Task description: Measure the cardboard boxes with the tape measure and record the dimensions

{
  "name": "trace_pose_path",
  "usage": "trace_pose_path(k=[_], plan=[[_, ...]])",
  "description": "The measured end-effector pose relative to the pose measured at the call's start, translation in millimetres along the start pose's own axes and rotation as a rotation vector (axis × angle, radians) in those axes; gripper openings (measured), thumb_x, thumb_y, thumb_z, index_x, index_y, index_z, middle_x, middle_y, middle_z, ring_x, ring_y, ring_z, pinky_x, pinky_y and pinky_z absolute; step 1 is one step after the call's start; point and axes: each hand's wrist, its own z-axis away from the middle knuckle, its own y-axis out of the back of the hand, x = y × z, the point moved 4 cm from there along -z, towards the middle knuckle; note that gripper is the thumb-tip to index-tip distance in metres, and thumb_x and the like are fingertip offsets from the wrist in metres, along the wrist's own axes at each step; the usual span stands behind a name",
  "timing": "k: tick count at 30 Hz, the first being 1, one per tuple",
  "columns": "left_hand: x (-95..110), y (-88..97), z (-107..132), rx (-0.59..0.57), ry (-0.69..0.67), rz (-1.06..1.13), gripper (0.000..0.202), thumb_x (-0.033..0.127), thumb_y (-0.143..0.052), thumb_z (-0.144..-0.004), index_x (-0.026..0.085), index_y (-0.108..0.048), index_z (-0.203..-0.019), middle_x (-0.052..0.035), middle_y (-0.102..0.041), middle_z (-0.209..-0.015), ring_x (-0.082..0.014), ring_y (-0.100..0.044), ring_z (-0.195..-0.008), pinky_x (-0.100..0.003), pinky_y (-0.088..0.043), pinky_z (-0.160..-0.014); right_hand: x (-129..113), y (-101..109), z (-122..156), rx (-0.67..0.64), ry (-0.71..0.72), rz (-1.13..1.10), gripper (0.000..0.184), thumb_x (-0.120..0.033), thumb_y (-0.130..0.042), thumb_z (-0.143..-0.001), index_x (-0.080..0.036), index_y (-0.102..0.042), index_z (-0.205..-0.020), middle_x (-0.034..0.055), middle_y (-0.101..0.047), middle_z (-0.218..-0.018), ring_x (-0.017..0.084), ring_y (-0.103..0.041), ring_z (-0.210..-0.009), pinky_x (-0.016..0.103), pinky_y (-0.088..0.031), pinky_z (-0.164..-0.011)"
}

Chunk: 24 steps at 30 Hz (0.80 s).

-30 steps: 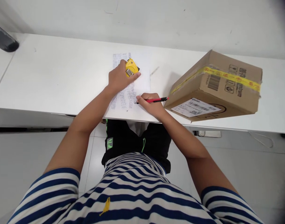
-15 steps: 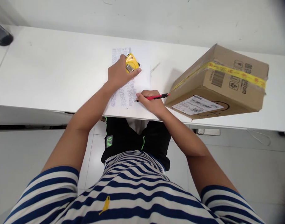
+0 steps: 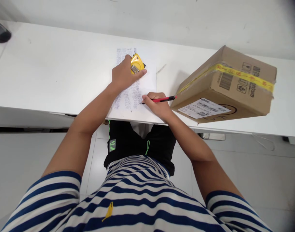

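Observation:
A sheet of paper [image 3: 147, 84] covered in small handwriting lies on the white table [image 3: 55, 74] at its near edge. My left hand [image 3: 123, 75] rests on the paper's upper part, fingers wrapped round a yellow tape measure [image 3: 136, 63]. My right hand [image 3: 157, 104] is closed on a red pen [image 3: 161, 100], its tip down on the paper beside the written columns.
A cardboard box [image 3: 229, 85] with yellow tape and a white shipping label stands tilted at the right, close to the pen's end. A dark object [image 3: 0, 32] lies at the table's far left corner. The white wall runs behind the table; tiled floor lies below.
Both hands hold the same grip and place on the paper. Only the camera has shifted slightly, so the scene sits a little lower and the box a little farther right.

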Motion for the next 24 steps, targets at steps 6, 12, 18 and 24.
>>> trace_pose_path(k=[6,12,18,24], plan=[[2.2,1.3,1.6,0.025,-0.007,-0.087,0.051,0.064,-0.075,-0.085,0.026,-0.049,-0.108,-0.0051,-0.067,-0.096,-0.0285,-0.067,-0.105,-0.037,-0.045,-0.087,0.7,1.6,0.8,0.045,0.017,-0.006,0.048,-0.048,-0.060,-0.094,-0.023,-0.050,-0.054,-0.0003,-0.061,-0.059,0.017,-0.063,-0.066,0.032,-0.043,-0.062],[6.7,2.9,4.1,0.011,0.006,-0.027,0.051,0.061,-0.080,-0.081,0.028,-0.049,-0.105,-0.0049,-0.067,-0.093,-0.0299,-0.066,-0.108,-0.036,-0.045,-0.085,0.3,1.4,0.7,0.021,0.010,-0.017,0.045,-0.044,-0.062,-0.093,-0.023,-0.052,-0.054,-0.0013,-0.060,-0.058,0.015,-0.058,-0.063,0.031,-0.042,-0.060],[2.2,1.7,1.8,0.034,0.008,0.055,0.054,0.061,-0.082,-0.078,0.028,-0.046,-0.099,-0.0047,-0.065,-0.090,-0.0293,-0.064,-0.106,-0.035,-0.040,-0.080,0.8,1.6,2.3,0.053,0.043,0.006,0.052,-0.051,-0.062,-0.095,-0.023,-0.050,-0.053,-0.0012,-0.059,-0.057,0.015,-0.058,-0.062,0.031,-0.042,-0.060],[-1.9,0.3,-1.1,0.051,-0.024,-0.026,0.052,0.060,-0.081,-0.081,0.027,-0.046,-0.101,-0.0038,-0.065,-0.091,-0.0262,-0.065,-0.093,-0.036,-0.037,-0.078,0.7,1.5,2.9,0.044,0.048,-0.007,0.054,-0.052,-0.062,-0.095,-0.023,-0.046,-0.052,-0.0014,-0.056,-0.056,0.015,-0.058,-0.063,0.031,-0.042,-0.061]])
